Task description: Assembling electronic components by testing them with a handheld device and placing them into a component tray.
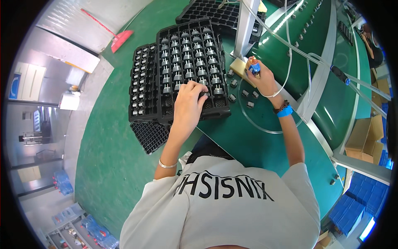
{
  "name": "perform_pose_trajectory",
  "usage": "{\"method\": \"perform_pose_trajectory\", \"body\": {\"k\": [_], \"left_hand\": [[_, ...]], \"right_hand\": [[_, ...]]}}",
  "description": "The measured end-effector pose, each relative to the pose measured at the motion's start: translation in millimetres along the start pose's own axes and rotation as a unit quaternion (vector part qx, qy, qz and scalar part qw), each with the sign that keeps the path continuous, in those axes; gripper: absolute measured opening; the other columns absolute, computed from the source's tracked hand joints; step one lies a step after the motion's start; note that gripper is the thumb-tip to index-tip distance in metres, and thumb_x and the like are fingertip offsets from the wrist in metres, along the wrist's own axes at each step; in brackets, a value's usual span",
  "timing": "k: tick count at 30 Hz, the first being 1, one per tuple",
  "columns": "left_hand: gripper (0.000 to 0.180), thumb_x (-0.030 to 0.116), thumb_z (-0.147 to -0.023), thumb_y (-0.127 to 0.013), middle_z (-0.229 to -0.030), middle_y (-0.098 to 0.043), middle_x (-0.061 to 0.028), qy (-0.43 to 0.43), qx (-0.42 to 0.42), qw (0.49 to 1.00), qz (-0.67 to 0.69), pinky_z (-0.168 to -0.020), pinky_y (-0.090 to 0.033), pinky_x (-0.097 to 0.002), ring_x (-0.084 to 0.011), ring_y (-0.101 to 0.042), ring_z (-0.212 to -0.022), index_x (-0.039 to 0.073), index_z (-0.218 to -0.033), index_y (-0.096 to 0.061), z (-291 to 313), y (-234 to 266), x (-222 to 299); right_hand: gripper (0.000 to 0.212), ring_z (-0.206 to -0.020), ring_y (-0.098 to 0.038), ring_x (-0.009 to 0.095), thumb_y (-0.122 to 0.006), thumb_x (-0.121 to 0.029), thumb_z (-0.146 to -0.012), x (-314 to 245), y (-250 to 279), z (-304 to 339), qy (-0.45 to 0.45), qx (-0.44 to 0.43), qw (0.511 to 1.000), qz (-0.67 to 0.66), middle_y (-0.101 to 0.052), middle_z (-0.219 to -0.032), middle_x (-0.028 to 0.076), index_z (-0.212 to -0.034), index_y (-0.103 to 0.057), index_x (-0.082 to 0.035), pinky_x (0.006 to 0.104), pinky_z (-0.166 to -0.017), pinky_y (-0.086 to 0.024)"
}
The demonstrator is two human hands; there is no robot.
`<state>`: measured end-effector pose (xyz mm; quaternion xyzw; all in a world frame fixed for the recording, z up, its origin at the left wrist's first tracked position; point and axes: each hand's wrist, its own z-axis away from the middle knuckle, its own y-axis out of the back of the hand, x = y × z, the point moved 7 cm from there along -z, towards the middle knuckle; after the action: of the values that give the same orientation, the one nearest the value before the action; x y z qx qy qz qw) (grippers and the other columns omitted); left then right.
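Note:
My left hand (190, 103) reaches over the near rows of a black plastic tray (168, 110). Its thumb and fingertips close on a small silver cylindrical part (205, 95) in or just above a pocket; the fingers partly hide it. Several like parts with upright metal pins (188, 64) fill the tray's pockets in rows. My right hand (263, 82) is wrapped round a small blue tool with a copper-orange end (254, 67), raised beside a yellowish block (241, 68). Clear tubing passes at the wrist; whether it joins the tool I cannot tell.
Loose silver parts (250, 104) lie on the green table (253, 141) below my right hand. A second filled tray (143, 81) sits left, another (203, 11) at the back. A white frame post (243, 31) and hanging tubing (290, 45) stand near my right hand.

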<state>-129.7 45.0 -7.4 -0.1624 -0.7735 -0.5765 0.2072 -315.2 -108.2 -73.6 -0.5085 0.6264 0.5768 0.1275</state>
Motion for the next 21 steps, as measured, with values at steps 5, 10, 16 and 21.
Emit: {"method": "perform_pose_trajectory", "body": {"k": [5,10,16,21], "left_hand": [[0.016,0.004,-0.074,-0.060,-0.090,-0.053,-0.0062,0.037,0.030,0.993,0.108,-0.075,-0.042,-0.0316,-0.0220,-0.051,-0.084,0.005,-0.090,-0.057,1,8,-7],[0.017,0.007,-0.083,-0.055,-0.106,-0.054,-0.0081,0.080,-0.035,0.879,0.468,-0.084,-0.043,-0.0267,-0.0136,-0.052,-0.098,0.002,-0.099,-0.052,7,4,-13],[0.022,0.012,-0.086,-0.051,-0.104,-0.055,-0.0105,0.140,-0.143,0.708,0.678,-0.084,-0.043,-0.0275,-0.0158,-0.053,-0.093,0.005,-0.106,-0.046,16,-15,4],[0.027,0.014,-0.086,-0.052,-0.102,-0.057,-0.0099,0.138,-0.115,0.737,0.651,-0.079,-0.043,-0.0231,-0.0118,-0.053,-0.089,0.005,-0.110,-0.046,24,-6,-2]], "right_hand": [[0.059,-0.091,-0.055,0.029,-0.073,-0.023,-0.068,-5,6,0,0.048,0.017,0.999,-0.016,-0.055,-0.101,0.016,-0.114,-0.044,0.000,0.0320,-0.081,-0.043],[0.070,-0.095,-0.054,0.026,-0.077,-0.021,-0.062,3,2,-4,0.060,0.002,0.998,-0.024,-0.052,-0.107,0.015,-0.118,-0.040,-0.001,0.0319,-0.084,-0.042],[0.048,-0.083,-0.056,0.020,-0.071,-0.021,-0.071,10,6,-9,0.019,0.030,0.999,0.003,-0.057,-0.091,0.010,-0.108,-0.048,-0.001,0.0294,-0.077,-0.044],[0.037,-0.067,-0.056,0.016,-0.063,-0.024,-0.077,78,64,-23,-0.082,0.161,0.983,-0.020,-0.058,-0.077,0.009,-0.104,-0.051,-0.002,0.0268,-0.066,-0.045]]}}
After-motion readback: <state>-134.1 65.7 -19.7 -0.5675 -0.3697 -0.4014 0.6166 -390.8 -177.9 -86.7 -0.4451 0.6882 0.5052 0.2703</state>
